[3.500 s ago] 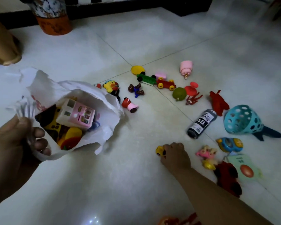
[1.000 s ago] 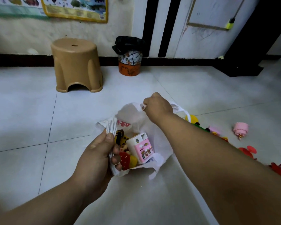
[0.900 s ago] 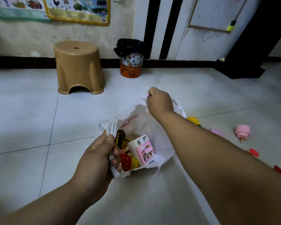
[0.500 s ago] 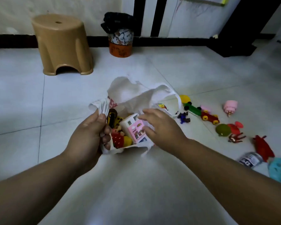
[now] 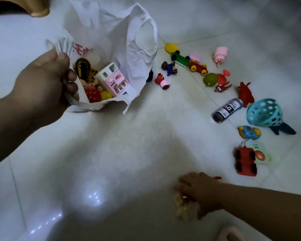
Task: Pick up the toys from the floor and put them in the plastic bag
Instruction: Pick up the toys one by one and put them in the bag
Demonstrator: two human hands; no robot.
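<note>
Plastic bag (image 5: 115, 35) rim is bunched in the tight grip of the left hand (image 5: 45, 80) — a pink vending machine toy (image 5: 114, 80) sits inside. Well apart from the bag, to its right, the right hand (image 5: 198, 190) covers a pale toy (image 5: 182, 212) on the floor (image 5: 129, 153) — whether it grasps it, I cannot tell.

Glossy white floor tiles (image 5: 129, 153) with thin grout lines mirror small lights; a tan plastic stool (image 5: 36, 12) stands beyond the fingers (image 5: 71, 77) of the left hand (image 5: 43, 80).
</note>
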